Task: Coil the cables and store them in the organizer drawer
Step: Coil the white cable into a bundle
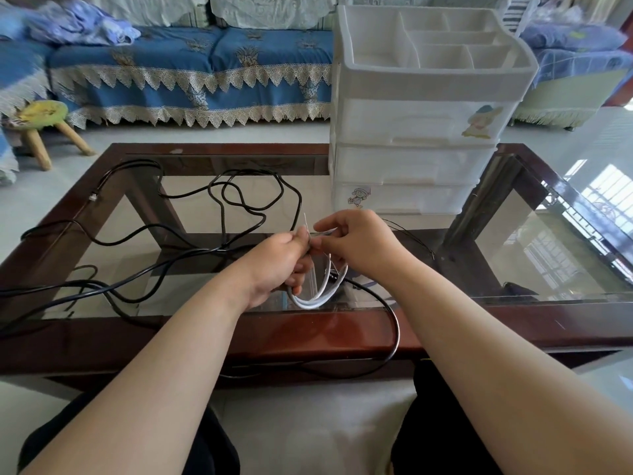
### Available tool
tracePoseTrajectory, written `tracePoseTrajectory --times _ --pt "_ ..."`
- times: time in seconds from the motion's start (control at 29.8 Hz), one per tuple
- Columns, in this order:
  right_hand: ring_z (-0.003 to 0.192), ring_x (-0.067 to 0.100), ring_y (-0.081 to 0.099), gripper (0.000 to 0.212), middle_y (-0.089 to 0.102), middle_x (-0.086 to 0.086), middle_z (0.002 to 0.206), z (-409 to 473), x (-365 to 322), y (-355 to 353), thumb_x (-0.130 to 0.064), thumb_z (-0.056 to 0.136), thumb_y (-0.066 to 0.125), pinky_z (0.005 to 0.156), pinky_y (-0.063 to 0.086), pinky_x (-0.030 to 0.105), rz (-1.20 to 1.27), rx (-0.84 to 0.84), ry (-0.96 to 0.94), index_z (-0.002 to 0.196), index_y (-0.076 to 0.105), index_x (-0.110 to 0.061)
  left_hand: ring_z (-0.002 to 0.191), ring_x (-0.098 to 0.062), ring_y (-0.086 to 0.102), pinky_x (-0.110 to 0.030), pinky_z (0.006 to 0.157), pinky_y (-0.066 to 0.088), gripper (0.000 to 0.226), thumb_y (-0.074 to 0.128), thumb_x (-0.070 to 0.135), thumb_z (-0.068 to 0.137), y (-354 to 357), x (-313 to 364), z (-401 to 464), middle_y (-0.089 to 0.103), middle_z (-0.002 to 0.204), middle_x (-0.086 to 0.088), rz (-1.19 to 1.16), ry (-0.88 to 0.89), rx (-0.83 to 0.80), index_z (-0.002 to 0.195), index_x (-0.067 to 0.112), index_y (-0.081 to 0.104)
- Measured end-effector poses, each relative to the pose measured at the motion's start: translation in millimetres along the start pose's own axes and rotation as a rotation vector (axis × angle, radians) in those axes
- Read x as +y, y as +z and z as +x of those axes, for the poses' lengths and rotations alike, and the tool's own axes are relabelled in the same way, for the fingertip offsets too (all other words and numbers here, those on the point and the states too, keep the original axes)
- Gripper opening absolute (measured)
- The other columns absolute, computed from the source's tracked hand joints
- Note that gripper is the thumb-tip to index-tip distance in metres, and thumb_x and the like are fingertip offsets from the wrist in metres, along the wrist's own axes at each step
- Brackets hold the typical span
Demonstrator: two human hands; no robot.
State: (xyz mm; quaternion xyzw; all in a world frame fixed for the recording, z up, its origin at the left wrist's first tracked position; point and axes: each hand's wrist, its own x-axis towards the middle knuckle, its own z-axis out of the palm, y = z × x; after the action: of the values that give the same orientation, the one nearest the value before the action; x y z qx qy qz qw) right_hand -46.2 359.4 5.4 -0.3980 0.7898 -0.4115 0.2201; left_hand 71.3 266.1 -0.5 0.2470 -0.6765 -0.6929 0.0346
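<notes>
A white cable (317, 298) hangs in a small coil of loops above the near edge of the glass table. My left hand (277, 265) grips the top of the coil. My right hand (356, 241) pinches the same bundle just to the right, where a thin white end sticks up between the two hands. A long black cable (226, 200) lies loose and tangled over the left and middle of the table, and one strand curves past the near edge. The white plastic organizer (421, 132) stands at the back right with its three drawers closed.
The glass table (565, 255) has a dark wooden frame. A thin dark wire (414, 234) lies right of my hands. A blue covered sofa (191, 70) and a small wooden stool (44, 118) stand beyond the table.
</notes>
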Motion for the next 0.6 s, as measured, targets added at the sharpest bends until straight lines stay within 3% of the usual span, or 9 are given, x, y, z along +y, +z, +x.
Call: tracePoseTrajectory --times 0.2,0.3,0.37,0.47,0.5,0.6 --pt "0.036 0.000 0.047 0.016 0.056 -0.013 0.040 -1.0 -8.4 3.3 -0.033 0.082 0.071 0.036 0.037 0.013 -0.009 -0.001 -0.010 0.081 0.072 -0.017 0.041 -0.006 0.027 -0.025 0.050 0.037 0.039 0.027 0.038 0.103 -12.1 2.6 -8.1 0.030 0.053 0.007 0.055 0.003 -0.053 0.091 0.011 0.052" --pt "0.041 -0.001 0.048 0.019 0.055 -0.012 0.048 -0.4 -10.4 6.4 -0.038 0.080 0.072 0.046 0.037 0.019 -0.114 0.004 -0.028 0.082 0.072 -0.019 0.039 -0.005 0.025 -0.025 0.047 0.034 0.040 0.029 0.039 0.103 -16.3 2.4 -10.5 0.031 0.051 0.008 0.101 0.000 -0.033 0.093 0.008 0.052" --pt "0.051 0.001 0.047 0.019 0.051 -0.013 0.057 -0.9 -10.3 8.2 -0.038 0.080 0.071 0.053 0.035 0.021 -0.176 -0.004 -0.046 0.084 0.071 -0.020 0.038 -0.005 0.024 -0.022 0.044 0.032 0.042 0.030 0.039 0.103 -19.8 2.2 -12.2 0.030 0.051 0.008 0.131 -0.009 -0.033 0.091 0.006 0.052" --pt "0.093 0.010 0.049 0.013 0.053 -0.007 0.094 -1.6 -10.1 9.7 -0.038 0.081 0.069 0.081 0.041 0.027 -0.243 -0.012 -0.156 0.087 0.066 -0.028 0.037 -0.006 0.020 -0.022 0.042 0.030 0.042 0.032 0.036 0.104 -25.3 3.7 -15.8 0.025 0.050 0.006 0.093 -0.019 -0.044 0.087 0.005 0.054" --pt "0.099 0.010 0.050 0.013 0.055 -0.006 0.100 -2.7 -11.4 9.7 -0.038 0.082 0.068 0.087 0.042 0.028 -0.244 -0.035 -0.191 0.088 0.063 -0.027 0.037 -0.007 0.019 -0.023 0.042 0.029 0.042 0.033 0.035 0.104 -26.5 4.6 -17.2 0.024 0.051 0.005 0.064 -0.022 -0.050 0.085 0.005 0.055" --pt "0.070 -0.006 0.055 0.017 0.064 -0.015 0.079 -7.8 -18.0 8.6 -0.033 0.091 0.059 0.067 0.041 0.015 -0.197 -0.175 -0.219 0.098 0.059 -0.017 0.037 -0.007 0.017 -0.023 0.042 0.028 0.040 0.035 0.032 0.103 -29.2 6.4 -20.3 0.021 0.052 0.003 0.025 -0.022 -0.070 0.081 0.007 0.056"
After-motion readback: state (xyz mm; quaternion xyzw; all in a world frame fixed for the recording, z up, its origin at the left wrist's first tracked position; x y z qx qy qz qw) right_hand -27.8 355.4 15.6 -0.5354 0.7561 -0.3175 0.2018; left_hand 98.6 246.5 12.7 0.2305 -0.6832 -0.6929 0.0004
